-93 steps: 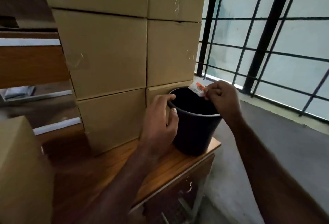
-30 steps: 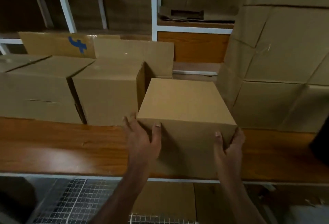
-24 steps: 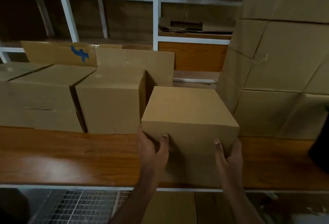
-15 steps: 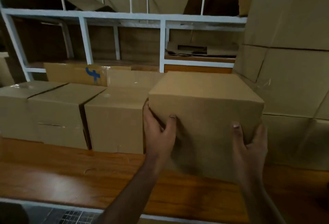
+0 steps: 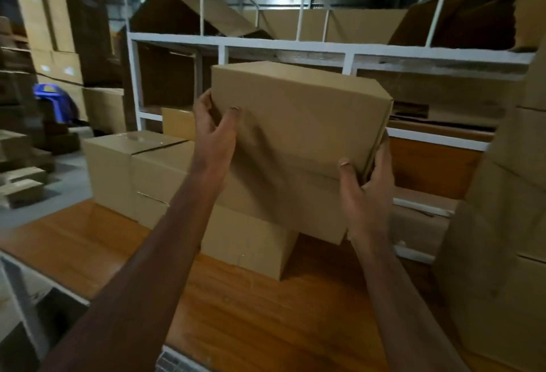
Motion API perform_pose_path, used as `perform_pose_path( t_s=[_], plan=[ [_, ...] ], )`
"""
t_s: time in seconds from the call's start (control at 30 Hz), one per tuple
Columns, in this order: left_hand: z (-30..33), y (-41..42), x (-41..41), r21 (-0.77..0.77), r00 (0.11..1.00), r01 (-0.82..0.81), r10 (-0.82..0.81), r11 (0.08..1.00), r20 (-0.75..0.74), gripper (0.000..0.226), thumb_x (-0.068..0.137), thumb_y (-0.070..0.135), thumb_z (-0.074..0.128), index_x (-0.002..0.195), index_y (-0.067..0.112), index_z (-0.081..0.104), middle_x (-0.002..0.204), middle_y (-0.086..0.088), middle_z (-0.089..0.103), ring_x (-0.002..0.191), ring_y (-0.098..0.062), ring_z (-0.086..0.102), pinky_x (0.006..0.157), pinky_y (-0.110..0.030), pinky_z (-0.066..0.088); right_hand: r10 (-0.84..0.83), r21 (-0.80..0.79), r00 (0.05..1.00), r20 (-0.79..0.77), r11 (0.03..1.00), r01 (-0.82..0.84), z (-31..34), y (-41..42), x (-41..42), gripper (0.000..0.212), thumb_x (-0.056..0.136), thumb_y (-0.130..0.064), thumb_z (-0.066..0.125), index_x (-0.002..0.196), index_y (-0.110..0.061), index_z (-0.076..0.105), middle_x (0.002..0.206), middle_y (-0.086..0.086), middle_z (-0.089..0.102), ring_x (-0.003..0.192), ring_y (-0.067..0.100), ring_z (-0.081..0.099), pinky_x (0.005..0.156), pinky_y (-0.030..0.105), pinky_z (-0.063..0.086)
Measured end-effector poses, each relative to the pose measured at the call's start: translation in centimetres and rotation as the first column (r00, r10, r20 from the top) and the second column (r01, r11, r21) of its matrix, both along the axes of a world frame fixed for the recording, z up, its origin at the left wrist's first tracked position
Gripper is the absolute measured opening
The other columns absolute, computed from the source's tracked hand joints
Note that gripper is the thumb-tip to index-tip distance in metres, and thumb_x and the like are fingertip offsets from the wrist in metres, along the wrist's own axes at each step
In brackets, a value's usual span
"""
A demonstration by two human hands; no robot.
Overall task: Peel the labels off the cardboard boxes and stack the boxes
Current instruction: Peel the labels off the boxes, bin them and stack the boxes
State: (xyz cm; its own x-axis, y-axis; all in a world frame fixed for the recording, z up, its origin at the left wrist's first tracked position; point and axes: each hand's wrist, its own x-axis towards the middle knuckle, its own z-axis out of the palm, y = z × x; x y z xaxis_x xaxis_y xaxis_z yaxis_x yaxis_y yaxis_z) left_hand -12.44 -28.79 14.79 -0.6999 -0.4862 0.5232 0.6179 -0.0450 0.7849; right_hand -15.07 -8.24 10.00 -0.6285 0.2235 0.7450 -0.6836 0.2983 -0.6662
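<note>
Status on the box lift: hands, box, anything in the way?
Left hand and right hand grip the carried box by its sides. Box tilted, raised above the row of boxes on the wooden table. White rack close behind.

Wooden table (image 5: pixel 251 321), orange-brown, glossy top, runs left to right across view. Row of closed cardboard boxes (image 5: pixel 124 176) sits directly on it at back, packed side by side, touching. Nearest box of row (image 5: pixel 245 244) stands forward of others. Tall box stack (image 5: pixel 496 253) on table's right end. White metal frame (image 5: pixel 20 291) under left edge.
</note>
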Motion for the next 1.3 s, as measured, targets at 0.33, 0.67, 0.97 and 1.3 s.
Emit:
perform_pose_path(
  t_s=[0.33, 0.67, 0.97, 1.3],
  plan=[
    [-2.5, -17.3, -9.3, -0.032, 1.000, -0.015, 0.016, 0.999, 0.013, 0.060, 0.097, 0.026, 0.058, 0.148, 0.031, 0.027, 0.137, 0.002, 0.046, 0.120, -0.014, 0.052, 0.096, -0.035, 0.050, 0.023, 0.082, 0.999, -0.037, 0.996, -0.020, -2.2, -15.5, -8.6, 0.061, 0.095, -0.023, 0.061, 0.149, -0.016, 0.036, 0.142, 0.001, 0.053, 0.132, 0.014, 0.048, 0.106, 0.044, 0.047],
    [-4.9, -24.1, -16.1, -0.204, 0.999, 0.030, -0.024, 0.978, 0.031, 0.049, 0.100, 0.028, 0.054, 0.143, 0.034, 0.030, 0.136, 0.009, 0.046, 0.122, -0.005, 0.049, 0.095, -0.028, 0.047, -0.049, 0.046, 0.999, 0.014, 0.998, 0.049, -3.5, -20.0, -12.9, 0.068, 0.095, -0.033, 0.062, 0.152, -0.028, 0.026, 0.151, -0.007, 0.042, 0.135, 0.004, 0.043, 0.107, 0.025, 0.042],
    [-9.7, -24.0, -19.3, -0.013, 0.980, -0.172, 0.172, 0.985, 0.098, 0.048, 0.093, 0.049, 0.053, 0.129, 0.019, 0.049, 0.123, -0.001, 0.059, 0.113, -0.014, 0.058, 0.093, -0.033, 0.052, -0.093, -0.020, 0.992, 0.088, 0.995, 0.096, -7.6, -24.6, -15.3, 0.079, 0.081, -0.061, 0.060, 0.142, -0.015, 0.042, 0.134, 0.004, 0.054, 0.119, 0.014, 0.056, 0.092, 0.027, 0.054],
    [-10.3, -40.7, -23.3, 0.036, 0.935, -0.335, 0.327, 0.942, 0.135, 0.030, 0.096, 0.029, 0.049, 0.125, 0.020, 0.047, 0.119, -0.001, 0.055, 0.105, -0.009, 0.054, 0.090, -0.025, 0.043, 0.102, 0.220, 0.988, 0.116, 0.967, -0.126, -8.1, -38.4, -20.0, 0.082, 0.083, -0.051, 0.056, 0.152, -0.012, 0.031, 0.151, 0.009, 0.039, 0.139, 0.020, 0.038, 0.112, 0.044, 0.038]
  ],
)
